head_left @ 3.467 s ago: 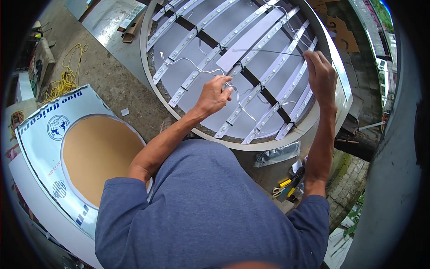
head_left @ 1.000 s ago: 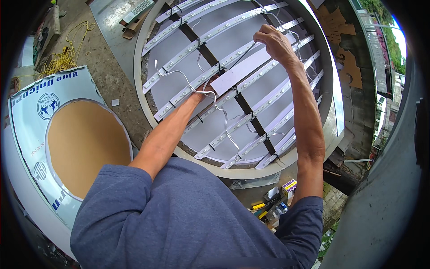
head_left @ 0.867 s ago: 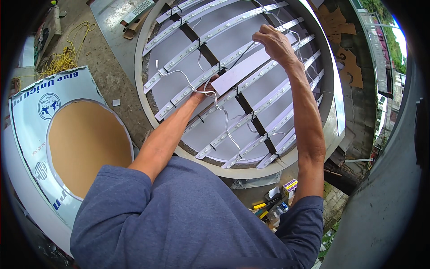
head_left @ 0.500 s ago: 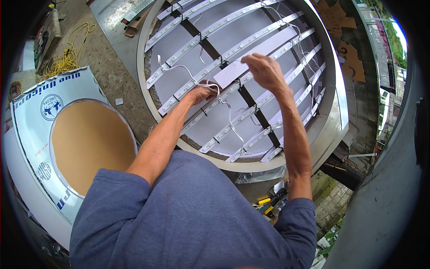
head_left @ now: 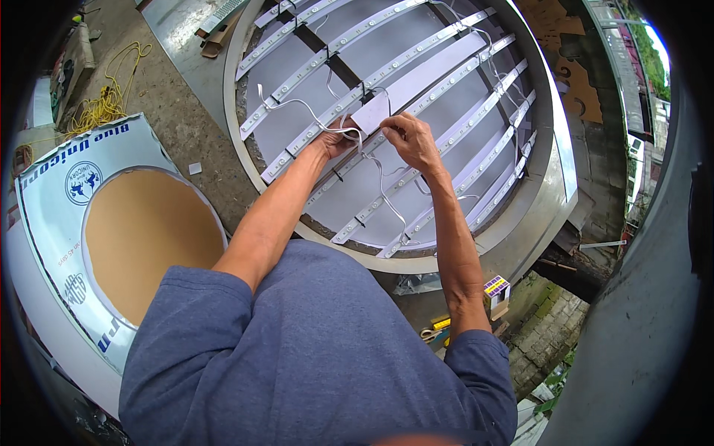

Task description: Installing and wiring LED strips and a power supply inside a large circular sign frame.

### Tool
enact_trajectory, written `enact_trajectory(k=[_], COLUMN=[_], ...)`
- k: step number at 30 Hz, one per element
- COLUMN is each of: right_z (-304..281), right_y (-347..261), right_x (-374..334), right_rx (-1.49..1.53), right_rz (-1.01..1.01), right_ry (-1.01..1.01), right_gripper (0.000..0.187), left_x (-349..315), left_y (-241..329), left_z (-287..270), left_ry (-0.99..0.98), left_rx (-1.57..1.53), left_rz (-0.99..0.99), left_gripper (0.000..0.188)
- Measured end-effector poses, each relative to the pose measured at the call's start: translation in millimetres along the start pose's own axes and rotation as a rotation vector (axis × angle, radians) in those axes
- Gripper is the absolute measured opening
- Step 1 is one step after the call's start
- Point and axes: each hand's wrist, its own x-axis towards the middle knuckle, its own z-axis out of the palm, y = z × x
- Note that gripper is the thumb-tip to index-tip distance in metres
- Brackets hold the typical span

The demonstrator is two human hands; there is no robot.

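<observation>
One black tie [head_left: 389, 102] arches over the near end of the bar [head_left: 428, 76], pinched narrowly in the right hand [head_left: 413, 143]; the left hand's [head_left: 336, 143] grip is unclear. Probably light, springy, slick: pinch its tip.

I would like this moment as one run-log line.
left hand: at end of white box, partly hidden | right hand: pinching black tie | LED strips: either side of box

Soft daylight; pale glare on metal sheet [head_left: 178, 41]; black fisheye corners, edges bowed
</observation>
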Motion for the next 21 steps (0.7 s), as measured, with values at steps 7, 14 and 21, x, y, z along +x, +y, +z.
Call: enact_trajectory(k=[7,14,21], right_z=[1,15,24], right_y=[0,-2,-2], right_x=[0,-11,-15], right_rx=[-0.048,-0.274,-0.372], right_rz=[0.020,-0.132,-0.238], right_ry=[-0.001,0.142,0.256], right_gripper=[0.014,0.015,0.007], left_x=[1,3,0], left_y=[-4,-3,2], left_z=[3,12,27], left_ry=[-0.003,-0.008,-0.009], left_rx=[-0.063,-0.112,-0.143], left_rz=[0.001,-0.001,-0.006], left_gripper=[0.019,0.019,0.019])
